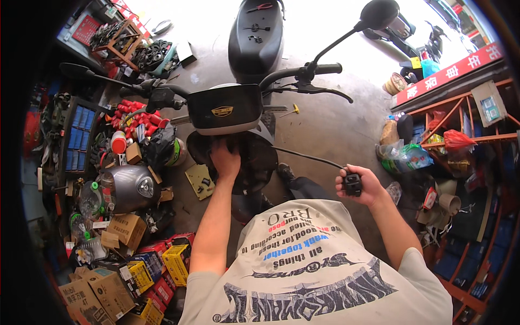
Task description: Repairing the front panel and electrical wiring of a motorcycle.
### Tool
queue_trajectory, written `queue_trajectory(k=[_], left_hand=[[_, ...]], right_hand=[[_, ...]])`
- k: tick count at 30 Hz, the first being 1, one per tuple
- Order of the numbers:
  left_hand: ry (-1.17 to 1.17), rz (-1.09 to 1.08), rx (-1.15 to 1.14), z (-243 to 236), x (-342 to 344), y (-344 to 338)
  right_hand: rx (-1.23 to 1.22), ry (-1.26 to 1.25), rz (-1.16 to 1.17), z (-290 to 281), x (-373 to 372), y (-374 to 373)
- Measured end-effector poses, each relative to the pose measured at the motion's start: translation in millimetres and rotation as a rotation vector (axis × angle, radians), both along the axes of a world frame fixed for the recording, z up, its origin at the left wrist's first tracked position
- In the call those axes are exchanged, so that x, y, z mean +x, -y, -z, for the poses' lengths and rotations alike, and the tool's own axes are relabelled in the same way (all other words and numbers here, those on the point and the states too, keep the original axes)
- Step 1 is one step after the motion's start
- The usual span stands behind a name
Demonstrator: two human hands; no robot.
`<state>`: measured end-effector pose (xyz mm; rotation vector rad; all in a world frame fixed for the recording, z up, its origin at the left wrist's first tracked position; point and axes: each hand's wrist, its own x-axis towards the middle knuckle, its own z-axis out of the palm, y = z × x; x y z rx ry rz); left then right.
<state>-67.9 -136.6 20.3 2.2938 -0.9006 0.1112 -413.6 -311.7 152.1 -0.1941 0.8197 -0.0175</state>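
An electric scooter stands before me, its black headset cover [225, 108] facing me below the handlebar [328, 69]. My left hand [225, 161] reaches up into the opened dark front section [257, 165] under that cover. Its fingers are mostly hidden inside, so their grip does not show. Out to the right, my right hand [370, 187] is closed around a small black handlebar switch housing [352, 184]. A black cable [309, 156] runs from this housing back to the scooter's front.
Red-handled pliers [259, 7] and small black parts [256, 38] lie on the seat [244, 57]. A yellow-handled tool [294, 110] rests on the floor. Cartons [111, 292], a grey scooter panel [130, 189] and red bottles crowd the left. An orange rack [460, 108] stands right.
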Motion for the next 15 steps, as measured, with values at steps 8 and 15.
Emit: queue_trajectory(k=[8,15], left_hand=[[-0.047,0.051,-0.051,11,-8,13],[0.002,0.037,-0.066,16,-14,22]], right_hand=[[-0.179,0.020,-0.042,-7,0,-7],[-0.444,0.083,-0.251,0,-8,-13]])
